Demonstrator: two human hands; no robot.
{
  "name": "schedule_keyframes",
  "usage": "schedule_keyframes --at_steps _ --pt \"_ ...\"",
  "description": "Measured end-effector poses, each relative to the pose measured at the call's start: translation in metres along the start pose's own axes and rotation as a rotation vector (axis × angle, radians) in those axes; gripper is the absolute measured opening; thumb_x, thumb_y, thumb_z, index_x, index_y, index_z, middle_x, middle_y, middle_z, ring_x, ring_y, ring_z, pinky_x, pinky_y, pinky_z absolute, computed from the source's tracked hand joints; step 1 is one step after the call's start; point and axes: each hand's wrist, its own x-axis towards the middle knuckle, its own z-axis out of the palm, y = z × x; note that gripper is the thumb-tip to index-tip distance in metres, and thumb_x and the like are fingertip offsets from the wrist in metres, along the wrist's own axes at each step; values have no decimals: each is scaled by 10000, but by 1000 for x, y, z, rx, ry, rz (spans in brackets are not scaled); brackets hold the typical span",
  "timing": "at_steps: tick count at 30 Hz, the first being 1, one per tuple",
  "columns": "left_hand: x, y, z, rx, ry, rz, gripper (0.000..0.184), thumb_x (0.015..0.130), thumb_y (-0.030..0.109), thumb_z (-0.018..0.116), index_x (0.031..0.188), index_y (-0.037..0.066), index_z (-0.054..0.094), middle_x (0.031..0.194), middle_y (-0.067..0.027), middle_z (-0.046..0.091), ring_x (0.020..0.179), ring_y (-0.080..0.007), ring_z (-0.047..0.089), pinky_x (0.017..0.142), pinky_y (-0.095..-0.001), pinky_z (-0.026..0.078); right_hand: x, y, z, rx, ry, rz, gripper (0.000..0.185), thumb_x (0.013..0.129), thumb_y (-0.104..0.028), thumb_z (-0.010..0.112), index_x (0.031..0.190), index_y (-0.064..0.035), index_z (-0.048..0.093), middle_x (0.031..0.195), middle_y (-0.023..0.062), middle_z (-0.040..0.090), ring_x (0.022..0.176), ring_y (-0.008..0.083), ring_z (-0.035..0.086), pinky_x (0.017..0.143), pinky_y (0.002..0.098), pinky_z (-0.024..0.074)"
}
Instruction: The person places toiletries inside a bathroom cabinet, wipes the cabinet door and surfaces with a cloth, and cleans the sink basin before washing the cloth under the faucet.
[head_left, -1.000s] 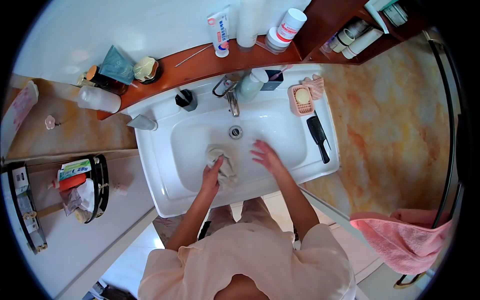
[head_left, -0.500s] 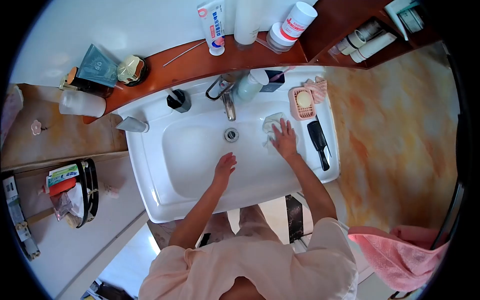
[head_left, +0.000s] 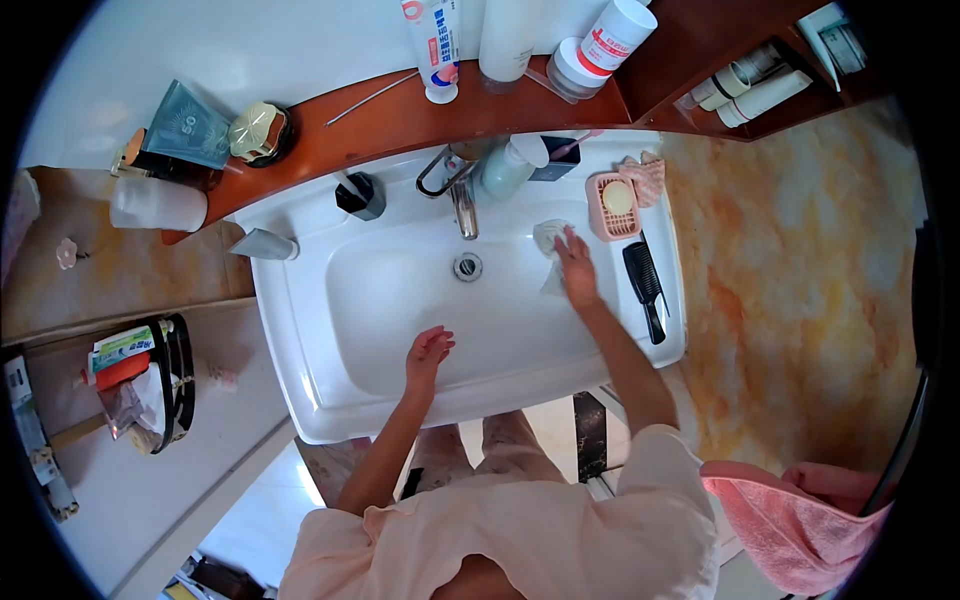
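Observation:
A white sink basin (head_left: 390, 300) lies in front of me. At its right side my right hand (head_left: 577, 272) presses a crumpled white cloth (head_left: 549, 236) against the sloping wall, the fingers extended close together over it. Part of the cloth is hidden under the hand. My left hand (head_left: 430, 352) hovers over the front left of the basin, fingers loosely bent and slightly apart, with nothing in it. Behind the hands are the chrome faucet (head_left: 465, 212) and the round drain (head_left: 467, 267). A black comb (head_left: 645, 285) rests on the rim to the right of my right hand.
A pink soap dish (head_left: 612, 222) with soap stands on the right rim. Along the back are a pump bottle (head_left: 507, 170), a black cup (head_left: 360, 196) and a tube (head_left: 265, 245). Bottles line the brown shelf (head_left: 380, 118). A pink towel (head_left: 790, 520) hangs lower right.
My right hand's fingers have drawn closer together on the cloth, which has bunched a little. My left hand has moved slightly left and toward me. The view has shifted slightly.

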Motion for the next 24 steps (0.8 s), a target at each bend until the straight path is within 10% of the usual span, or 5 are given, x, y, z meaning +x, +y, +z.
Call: schedule_keyframes --at_steps 7,9,14,21,24 --pt "-6 9 5 -30 -32 -12 251 951 158 535 1182 61 556 1101 -61 636 957 -148 619 873 -280 470 -3 -49 6 146 -233 -177 391 793 -27 548 1166 -112 626 1394 90 461 1187 334 481 1001 398 432" --pt "-9 9 1 -23 -38 7 250 952 157 533 1180 58 556 1099 -67 636 943 -148 623 867 -281 476 7 -22 -19 44 24 -291 328 815 -68 528 1121 -80 647 1361 85 492 1192 327 481 985 398 431" --pt "-8 -1 -10 -30 -38 -18 247 953 153 532 1177 53 556 1077 -79 641 939 -160 626 865 -291 484 24 -6 -57 -436 208 -137 331 829 -65 531 1149 -43 615 1373 138 448 1196 356 463 939 440 433" --pt "-16 5 -20 42 -19 -6 246 959 152 523 1182 54 550 1077 -76 639 938 -161 626 863 -290 485 -17 -28 -33 77 263 299 323 870 -23 520 1188 4 572 1348 192 442 1203 391 437 973 404 430" --pt "-19 -1 -32 34 -3 18 245 959 155 527 1181 52 551 1075 -75 637 940 -161 626 862 -292 488 -10 -24 -52 60 349 111 365 837 29 527 1200 14 564 1333 193 457 1199 393 438 1002 405 408"
